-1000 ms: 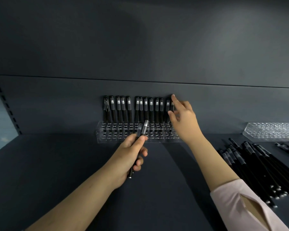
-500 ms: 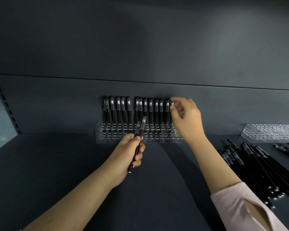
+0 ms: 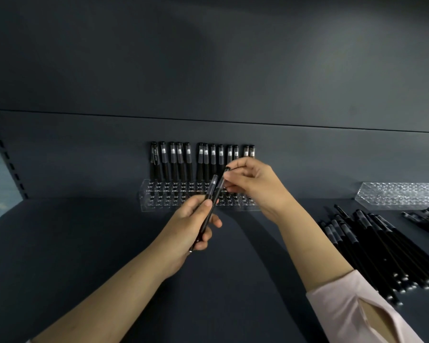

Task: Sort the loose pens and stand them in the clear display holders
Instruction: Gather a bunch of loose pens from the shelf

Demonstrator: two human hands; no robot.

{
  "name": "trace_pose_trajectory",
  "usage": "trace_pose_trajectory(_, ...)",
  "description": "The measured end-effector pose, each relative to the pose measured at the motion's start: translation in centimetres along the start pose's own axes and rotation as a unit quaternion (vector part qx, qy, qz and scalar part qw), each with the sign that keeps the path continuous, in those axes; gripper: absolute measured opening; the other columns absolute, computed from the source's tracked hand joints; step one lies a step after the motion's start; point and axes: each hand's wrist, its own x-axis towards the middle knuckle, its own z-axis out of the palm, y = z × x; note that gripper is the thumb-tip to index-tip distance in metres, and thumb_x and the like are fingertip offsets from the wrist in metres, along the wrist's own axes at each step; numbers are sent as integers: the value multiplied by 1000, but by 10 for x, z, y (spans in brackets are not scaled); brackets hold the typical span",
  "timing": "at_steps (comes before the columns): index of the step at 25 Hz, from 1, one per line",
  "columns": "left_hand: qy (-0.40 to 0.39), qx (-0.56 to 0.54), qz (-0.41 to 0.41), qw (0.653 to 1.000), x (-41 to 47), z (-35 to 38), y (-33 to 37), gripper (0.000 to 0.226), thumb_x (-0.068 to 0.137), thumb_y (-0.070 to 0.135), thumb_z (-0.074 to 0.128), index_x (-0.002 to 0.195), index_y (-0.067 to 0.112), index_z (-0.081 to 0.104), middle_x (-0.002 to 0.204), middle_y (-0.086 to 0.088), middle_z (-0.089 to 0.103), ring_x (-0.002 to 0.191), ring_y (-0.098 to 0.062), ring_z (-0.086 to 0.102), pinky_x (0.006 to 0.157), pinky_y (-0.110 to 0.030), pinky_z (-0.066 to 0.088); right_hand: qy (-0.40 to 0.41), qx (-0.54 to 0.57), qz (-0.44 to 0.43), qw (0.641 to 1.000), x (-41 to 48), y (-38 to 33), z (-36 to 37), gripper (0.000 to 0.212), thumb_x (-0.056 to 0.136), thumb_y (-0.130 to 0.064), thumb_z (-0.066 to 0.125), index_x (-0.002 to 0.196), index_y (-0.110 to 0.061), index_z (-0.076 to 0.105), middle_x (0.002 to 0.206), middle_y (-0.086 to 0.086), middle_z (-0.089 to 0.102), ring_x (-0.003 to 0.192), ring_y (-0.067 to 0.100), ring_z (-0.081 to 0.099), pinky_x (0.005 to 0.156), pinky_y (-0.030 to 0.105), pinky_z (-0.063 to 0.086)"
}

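Note:
A clear display holder (image 3: 159,195) stands against the shelf's back wall with several black pens (image 3: 201,159) upright in its back row. My left hand (image 3: 191,224) grips two black pens (image 3: 209,194) in front of the holder, their capped ends pointing up. My right hand (image 3: 253,186) pinches the top of the right one of these two pens (image 3: 221,183) between thumb and fingers. Part of the holder's right end is hidden behind my right hand.
A pile of loose black pens (image 3: 372,246) lies on the dark shelf (image 3: 84,243) at the right. A second clear holder (image 3: 401,195) sits at the far right by the back wall, with more pens (image 3: 426,216) in front of it.
My right hand has left the standing pens at the holder's right end, come down and left, and taken hold of the top of one pen in my left hand.

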Motion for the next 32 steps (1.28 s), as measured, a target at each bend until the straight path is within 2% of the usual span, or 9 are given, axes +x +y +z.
trace_pose_trajectory(2, 13, 7, -11, 1000, 1, 0, -1, 17, 102, 31, 47, 114, 25, 59, 67, 2, 66, 45, -7, 42, 37, -20, 29, 59, 28, -15, 998, 3, -4, -12, 14, 88, 1, 63, 100, -4, 58, 67, 1, 66, 65, 13, 67, 67, 27, 57)
trace_pose_trajectory(4, 24, 17, -16, 999, 1, -1, -2, 19, 102, 32, 46, 113, 26, 61, 61, 5, 63, 42, -6, 37, 36, -18, 26, 179, 34, -72, 981, 6, -10, -30, 14, 89, 3, 60, 99, -7, 56, 63, -3, 61, 60, 8, 64, 63, 24, 55)
trace_pose_trajectory(7, 39, 21, -21, 999, 3, -1, -2, 21, 104, 30, 42, 110, 21, 61, 57, 6, 57, 39, -6, 29, 35, -16, 21, 337, -97, -168, 921, 5, -15, -53, 15, 89, -8, 59, 94, -21, 55, 80, -5, 61, 76, 17, 65, 68, 26, 54)
trace_pose_trajectory(9, 51, 6, -32, 998, 4, 0, -3, 18, 104, 26, 41, 108, 15, 55, 55, 4, 55, 37, -6, 29, 34, -14, 20, 363, -174, -207, 892, 3, -13, -56, 15, 89, -11, 57, 94, -24, 53, 83, -9, 61, 79, 15, 64, 72, 23, 51)
trace_pose_trajectory(14, 50, 3, -36, 998, 4, 2, -2, 8, 102, 19, 44, 105, 15, 51, 56, 4, 56, 38, -6, 32, 33, -15, 21, 346, -243, -239, 874, 6, -4, -54, 14, 91, -9, 57, 99, -20, 56, 91, -1, 62, 77, 4, 58, 67, 4, 39)
trace_pose_trajectory(20, 48, 13, -29, 998, 2, 2, -3, 11, 100, 18, 49, 110, 16, 52, 65, 2, 58, 41, -5, 37, 34, -18, 24, 310, -335, -255, 853, 10, 4, -55, 19, 90, -5, 60, 107, -9, 66, 94, 6, 63, 79, 15, 61, 77, 24, 51)
trace_pose_trajectory(25, 48, 42, 5, 998, 2, 1, -5, 12, 98, 19, 54, 110, 22, 58, 70, 5, 62, 50, -5, 48, 41, -21, 34, 176, -412, -213, 868, 16, 13, -56, 40, 95, -3, 51, 134, -12, 56, 107, 8, 55, 92, 15, 53, 86, 11, 34)
trace_pose_trajectory(29, 46, 65, 29, 996, 4, -2, -5, 12, 97, 21, 56, 106, 26, 62, 69, 9, 65, 55, -4, 54, 47, -21, 42, 151, -433, -163, 873, 15, 16, -56, 41, 98, -13, 49, 139, -16, 49, 120, 12, 53, 111, 27, 52, 99, 21, 34)
trace_pose_trajectory(32, 44, 75, 45, 995, 3, -2, -4, 12, 98, 22, 56, 106, 28, 62, 71, 10, 68, 58, -4, 57, 51, -20, 45, 178, -393, -188, 882, 10, 6, -47, 35, 96, -18, 53, 131, -17, 58, 112, 7, 56, 101, 20, 56, 94, 26, 44)
